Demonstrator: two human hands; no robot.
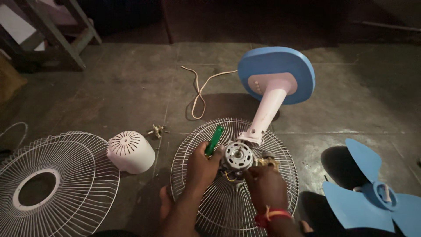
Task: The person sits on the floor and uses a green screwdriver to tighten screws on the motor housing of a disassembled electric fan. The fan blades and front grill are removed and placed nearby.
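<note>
The bare fan motor (237, 156), round metal with copper windings and loose wires, sits over the rear wire guard (197, 184) on the floor, still on its white neck (266, 115). It looks dense, rigid and wire-fragile; best held by the casing. Left hand (202, 166) grips a green screwdriver (214, 140); right hand (264, 186) pinches the motor's side

Both hands (232, 175) are bare, sleeveless, the right wrist wearing a red band (272, 216) (orange-streaked).
</note>
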